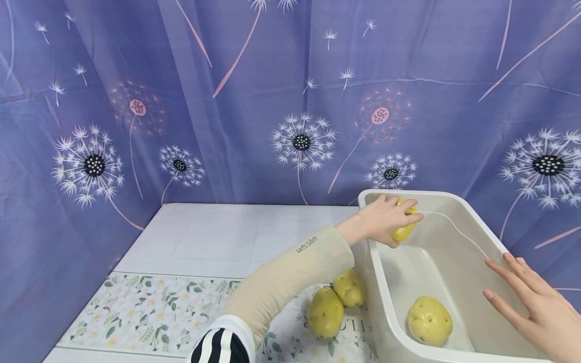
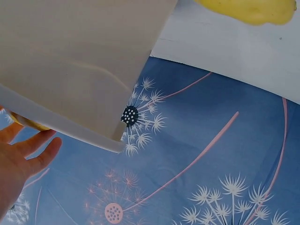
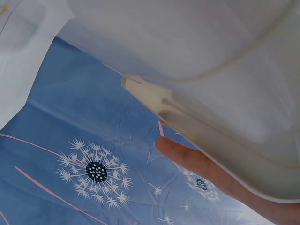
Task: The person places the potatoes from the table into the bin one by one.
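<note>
Mostly hidden under curled left hand (image 1: pixel 386 218), potato (image 1: pixel 405 229) held over tub (image 1: pixel 458 201) far corner. Right hand (image 1: pixel 531 300) flat, fingers straight, against tub's right rim, wrist cut off. Second potato (image 1: pixel 428 320) inside tub.

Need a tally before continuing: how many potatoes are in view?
4: one held by the left hand over the tub, one lying in the tub, two on the table beside it. None seem hidden.
</note>
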Motion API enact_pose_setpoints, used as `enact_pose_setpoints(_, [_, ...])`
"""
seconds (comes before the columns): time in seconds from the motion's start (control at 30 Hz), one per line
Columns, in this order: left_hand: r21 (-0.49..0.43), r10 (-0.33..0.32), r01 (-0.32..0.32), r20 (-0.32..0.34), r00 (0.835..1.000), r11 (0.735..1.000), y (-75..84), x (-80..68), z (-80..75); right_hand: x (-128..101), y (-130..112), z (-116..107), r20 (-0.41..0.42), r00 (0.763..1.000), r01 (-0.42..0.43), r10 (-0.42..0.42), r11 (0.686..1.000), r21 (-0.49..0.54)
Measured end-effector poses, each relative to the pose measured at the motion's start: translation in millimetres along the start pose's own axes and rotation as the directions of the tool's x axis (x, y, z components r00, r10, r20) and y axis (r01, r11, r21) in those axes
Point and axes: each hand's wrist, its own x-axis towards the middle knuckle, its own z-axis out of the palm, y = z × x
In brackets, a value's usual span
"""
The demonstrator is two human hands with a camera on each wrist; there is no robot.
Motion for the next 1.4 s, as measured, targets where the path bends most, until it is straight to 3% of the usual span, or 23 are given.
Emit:
enact_pose_setpoints(0.27, [-0.005, -0.008, 0.008, 0.012, 1.0, 1.0, -2.1, -0.5, -0.1, 0.1, -0.6, -0.2, -0.01, 1.0, 0.005, -0.005, 1.0, -0.004])
enact_pose_setpoints(0.53, [0.03, 0.003, -0.002, -0.022, 1.0, 1.0, -7.9, -6.9, -5.6, 0.2, -1.1, 0.2, 0.003, 1.0, -0.008, 0.008, 1.0, -0.007])
enact_pose_setpoints(0.9, [0.077, 0.014, -0.004, -0.136, 0.991, 0.997, -18.9, -27.0, -10.4, -0.5, -0.2, 2.1, 0.016, 1.0, -0.023, 0.023, 1.0, -0.011])
enact_pose_setpoints(1.4, [0.076, 0.022, -0.011, -0.139, 0.99, 0.997, -23.4, -54.2, -13.4, -0.7, -2.1, 2.3, 0.033, 0.999, -0.031, 0.032, 0.999, -0.032])
